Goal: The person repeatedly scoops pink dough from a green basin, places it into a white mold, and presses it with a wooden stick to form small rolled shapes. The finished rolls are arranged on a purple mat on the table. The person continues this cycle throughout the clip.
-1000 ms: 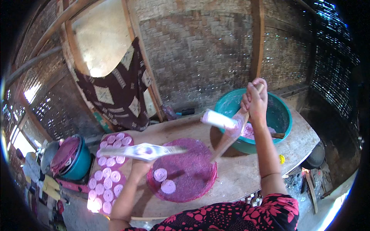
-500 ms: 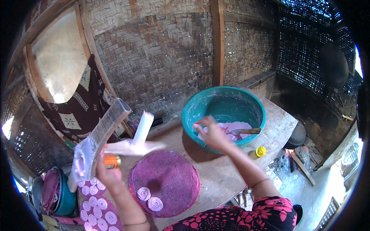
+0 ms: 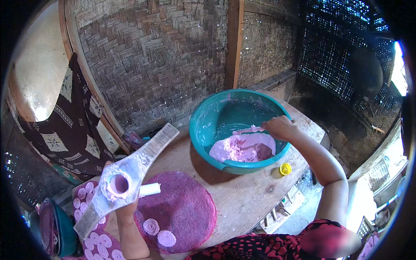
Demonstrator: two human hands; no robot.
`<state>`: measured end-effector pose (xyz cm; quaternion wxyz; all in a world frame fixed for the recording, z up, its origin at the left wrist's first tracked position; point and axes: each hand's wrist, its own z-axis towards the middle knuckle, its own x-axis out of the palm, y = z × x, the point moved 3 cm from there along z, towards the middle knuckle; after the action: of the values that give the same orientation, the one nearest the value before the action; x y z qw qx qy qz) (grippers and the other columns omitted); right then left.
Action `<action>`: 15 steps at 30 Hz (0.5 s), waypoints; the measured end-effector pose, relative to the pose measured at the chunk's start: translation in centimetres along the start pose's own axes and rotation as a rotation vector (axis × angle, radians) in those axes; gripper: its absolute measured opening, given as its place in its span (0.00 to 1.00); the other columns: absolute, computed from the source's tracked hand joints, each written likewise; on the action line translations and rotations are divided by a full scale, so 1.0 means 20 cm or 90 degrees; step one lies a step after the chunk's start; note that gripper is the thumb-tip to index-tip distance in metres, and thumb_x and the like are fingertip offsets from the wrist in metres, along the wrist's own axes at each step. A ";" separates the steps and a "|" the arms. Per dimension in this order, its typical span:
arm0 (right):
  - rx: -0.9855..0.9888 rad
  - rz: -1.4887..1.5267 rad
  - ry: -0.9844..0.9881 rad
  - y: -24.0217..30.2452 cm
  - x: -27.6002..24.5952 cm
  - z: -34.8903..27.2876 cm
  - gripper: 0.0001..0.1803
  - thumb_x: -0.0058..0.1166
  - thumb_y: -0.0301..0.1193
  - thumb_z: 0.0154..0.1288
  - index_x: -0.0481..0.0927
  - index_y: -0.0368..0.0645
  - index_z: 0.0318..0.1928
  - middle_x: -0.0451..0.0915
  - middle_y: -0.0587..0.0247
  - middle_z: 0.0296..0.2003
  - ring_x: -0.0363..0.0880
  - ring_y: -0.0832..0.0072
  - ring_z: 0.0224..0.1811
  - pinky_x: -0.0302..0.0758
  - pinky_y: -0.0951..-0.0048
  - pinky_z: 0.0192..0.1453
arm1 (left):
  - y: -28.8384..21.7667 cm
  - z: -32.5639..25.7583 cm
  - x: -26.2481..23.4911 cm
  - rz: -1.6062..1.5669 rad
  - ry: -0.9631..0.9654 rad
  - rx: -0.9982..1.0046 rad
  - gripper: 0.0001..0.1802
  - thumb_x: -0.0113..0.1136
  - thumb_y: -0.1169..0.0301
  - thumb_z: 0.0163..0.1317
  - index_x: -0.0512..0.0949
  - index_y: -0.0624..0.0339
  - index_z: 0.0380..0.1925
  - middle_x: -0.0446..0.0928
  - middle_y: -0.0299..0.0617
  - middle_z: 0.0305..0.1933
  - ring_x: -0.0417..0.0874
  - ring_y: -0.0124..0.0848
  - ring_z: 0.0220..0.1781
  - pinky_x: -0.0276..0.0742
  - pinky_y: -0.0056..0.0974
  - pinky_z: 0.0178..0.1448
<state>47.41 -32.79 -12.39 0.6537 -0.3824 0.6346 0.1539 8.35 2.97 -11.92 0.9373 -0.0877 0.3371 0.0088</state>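
Note:
My left hand [image 3: 126, 209] grips a wooden two-handled dough press [image 3: 138, 164], tilted so its round, dough-smeared hole shows. A white cylinder [image 3: 150, 189] pokes out beside it; whether the hand holds that too is hidden. My right hand [image 3: 281, 126] is closed on a spatula [image 3: 248, 130], its blade coated in pink dough, over the far right side of a teal basin [image 3: 200, 149]. Inside the basin lies a mound of soft pink dough [image 3: 255, 145]. Below the press, a round magenta woven tray [image 3: 184, 212] carries two pink dough coils [image 3: 166, 238].
More dough coils [image 3: 99, 242] cover a pink sheet at the left. A small yellow tub [image 3: 285, 169] stands right of the basin on the wooden table [image 3: 242, 195]. Stacked teal containers [image 3: 65, 229] are at far left. A woven wall [image 3: 156, 65] rises behind.
My right hand has moved right and taken hold of the spatula, lifting dough on it. The press has turned in my left hand, its hole now facing up. The view has shifted.

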 end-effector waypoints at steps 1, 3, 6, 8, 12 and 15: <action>-0.020 -0.025 -0.006 -0.01 0.04 0.06 0.19 0.47 0.31 0.65 0.82 0.58 0.54 0.86 0.56 0.39 0.87 0.59 0.44 0.82 0.57 0.45 | -0.01 0.01 0.01 -0.040 0.000 -0.025 0.23 0.65 0.76 0.58 0.75 0.68 0.54 0.77 0.49 0.53 0.78 0.45 0.55 0.70 0.46 0.62; 0.005 -0.003 0.010 -0.01 0.14 0.17 0.18 0.48 0.31 0.64 0.83 0.58 0.53 0.86 0.56 0.39 0.87 0.59 0.43 0.82 0.57 0.44 | -0.03 0.03 0.00 -0.128 -0.015 -0.135 0.28 0.66 0.74 0.57 0.71 0.69 0.58 0.76 0.50 0.53 0.78 0.46 0.56 0.69 0.45 0.64; -0.022 0.023 0.030 0.05 0.26 0.29 0.14 0.52 0.33 0.61 0.86 0.52 0.46 0.87 0.55 0.39 0.87 0.59 0.43 0.83 0.58 0.45 | -0.06 0.07 -0.05 -0.156 -0.016 -0.106 0.21 0.69 0.68 0.55 0.75 0.66 0.46 0.77 0.47 0.41 0.79 0.42 0.44 0.73 0.45 0.50; -0.010 0.034 0.071 0.12 0.32 0.32 0.13 0.53 0.34 0.59 0.87 0.48 0.42 0.87 0.53 0.40 0.87 0.59 0.44 0.83 0.58 0.46 | -0.08 0.08 -0.10 -0.135 -0.078 -0.057 0.18 0.69 0.69 0.56 0.76 0.65 0.43 0.77 0.47 0.41 0.78 0.40 0.44 0.73 0.44 0.50; -0.006 0.105 0.066 0.21 0.35 0.33 0.13 0.54 0.33 0.58 0.87 0.42 0.40 0.86 0.50 0.42 0.87 0.56 0.46 0.83 0.56 0.49 | -0.06 0.04 -0.13 -0.107 -0.180 -0.040 0.19 0.68 0.69 0.58 0.75 0.66 0.47 0.77 0.45 0.44 0.78 0.39 0.47 0.73 0.43 0.57; 0.017 0.195 0.110 0.20 0.37 0.30 0.14 0.53 0.35 0.60 0.86 0.42 0.41 0.86 0.46 0.42 0.87 0.54 0.45 0.83 0.55 0.48 | -0.07 0.04 -0.10 -0.076 -0.168 -0.013 0.21 0.68 0.69 0.57 0.75 0.66 0.47 0.78 0.45 0.43 0.79 0.38 0.47 0.73 0.42 0.56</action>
<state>50.01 -28.09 -21.26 0.5704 -0.2843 0.7415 0.2097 7.43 1.75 -9.80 0.9714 -0.1152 0.2053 -0.0322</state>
